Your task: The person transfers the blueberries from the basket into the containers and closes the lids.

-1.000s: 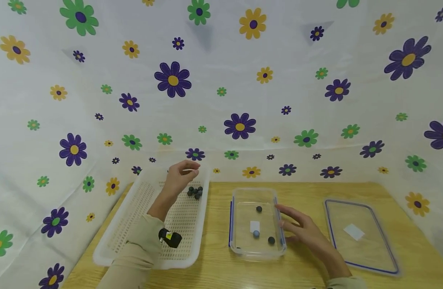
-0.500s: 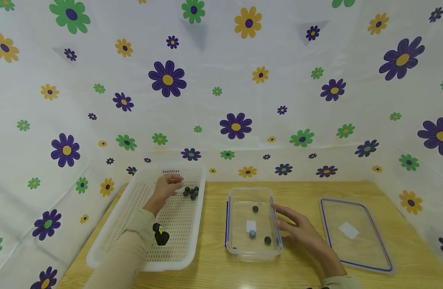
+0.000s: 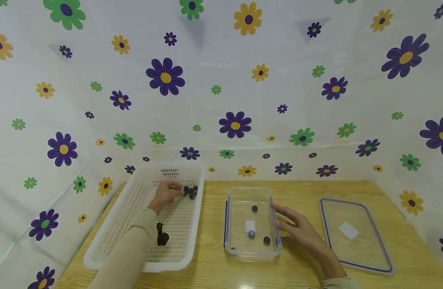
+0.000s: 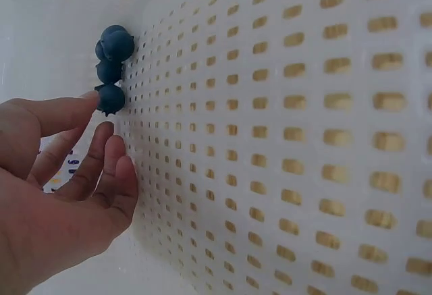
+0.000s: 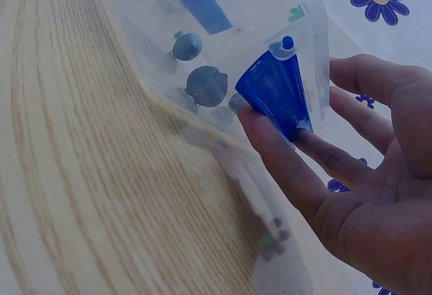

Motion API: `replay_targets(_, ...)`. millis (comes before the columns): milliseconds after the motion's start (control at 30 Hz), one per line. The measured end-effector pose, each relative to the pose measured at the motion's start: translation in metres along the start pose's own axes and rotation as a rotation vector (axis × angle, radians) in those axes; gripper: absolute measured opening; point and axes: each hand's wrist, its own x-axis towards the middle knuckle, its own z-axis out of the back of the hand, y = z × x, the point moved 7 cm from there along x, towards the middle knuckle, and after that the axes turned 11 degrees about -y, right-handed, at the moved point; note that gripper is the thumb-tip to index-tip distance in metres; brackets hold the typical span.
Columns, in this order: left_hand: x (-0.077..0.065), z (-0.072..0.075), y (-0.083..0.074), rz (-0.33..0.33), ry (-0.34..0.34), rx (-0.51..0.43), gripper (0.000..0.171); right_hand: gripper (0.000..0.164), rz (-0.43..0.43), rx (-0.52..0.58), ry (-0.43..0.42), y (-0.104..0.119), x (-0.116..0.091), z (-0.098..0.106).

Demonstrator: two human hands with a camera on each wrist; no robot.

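Note:
In the white perforated basket, several dark blueberries cluster by the far right side. My left hand is down inside the basket with fingers loosely bent. In the left wrist view its thumb tip reaches the edge of the nearest blueberry, while the other fingers lie below it, apart from the berry. My right hand touches the right side of a clear plastic box, fingers extended at its blue clip. A lighter blueberry and several dark ones lie in the box.
A clear lid with a blue seal lies on the wooden table to the right of the box. A white sheet with printed flowers hangs behind and at both sides. A black wrist camera sits on the left sleeve.
My left hand has come down from above the basket's far right part and then edged right to the blueberries. The right hand has stayed at the box. The head view has shifted slightly.

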Motion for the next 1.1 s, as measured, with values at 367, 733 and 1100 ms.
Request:
replay_targets(367, -0.013, 0.007, 0.004, -0.045, -0.06, 0.094, 0.016, 0.059, 0.019, 0.002, 0.029, -0.005, -0.004, -0.011)
replay_targets(733, -0.013, 0.005, -0.006, 0.048, -0.046, 0.028, 0.022, 0.06, 0.053, 0.014, 0.056, -0.003, -0.002, -0.006)
replay_targets(1100, -0.026, 0.009, -0.06, -0.008, 0.02, -0.098, 0.027, 0.058, 0.047, -0.017, 0.021, 0.0, 0.001, 0.002)
